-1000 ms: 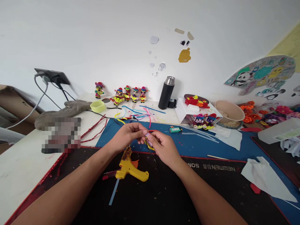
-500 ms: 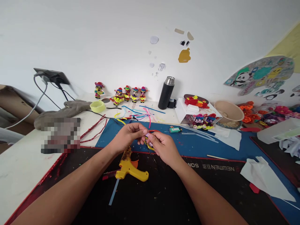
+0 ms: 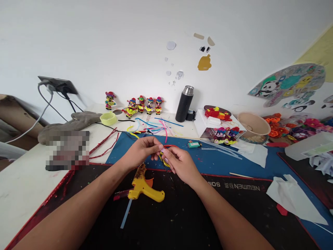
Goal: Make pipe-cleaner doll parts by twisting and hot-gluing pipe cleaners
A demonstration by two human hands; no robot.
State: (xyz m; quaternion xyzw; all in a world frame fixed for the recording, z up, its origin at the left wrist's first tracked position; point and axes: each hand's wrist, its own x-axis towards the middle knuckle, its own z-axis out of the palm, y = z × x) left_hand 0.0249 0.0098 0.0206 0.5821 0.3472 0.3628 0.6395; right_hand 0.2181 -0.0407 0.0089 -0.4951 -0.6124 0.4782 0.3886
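My left hand [image 3: 146,148] and my right hand [image 3: 182,162] meet fingertip to fingertip above the mat, each closed in a pinch. Whatever lies between them is tiny and mostly covered by the fingers. Behind and below the fingertips, a yellow loop [image 3: 164,163] and a thin dark piece partly show, with a red-orange curved strip [image 3: 170,145] above the right fingers; I cannot tell what they belong to. Nearer me lies a yellow hot glue gun [image 3: 147,190] with a clear glue stick [image 3: 126,213] sticking out of its back end.
Colourful pipe cleaners [image 3: 158,125] lie beyond my hands. Several small figures [image 3: 141,104] stand along the wall, left of a black thermos [image 3: 184,105]. To the right are a white box [image 3: 201,125], a beige bowl [image 3: 253,124], spare glue sticks [image 3: 225,149] and white paper [image 3: 293,198].
The fingertips have shifted slightly, and a pale bit seen near my right fingers is now less visible. The glue gun and the things around it stay put.
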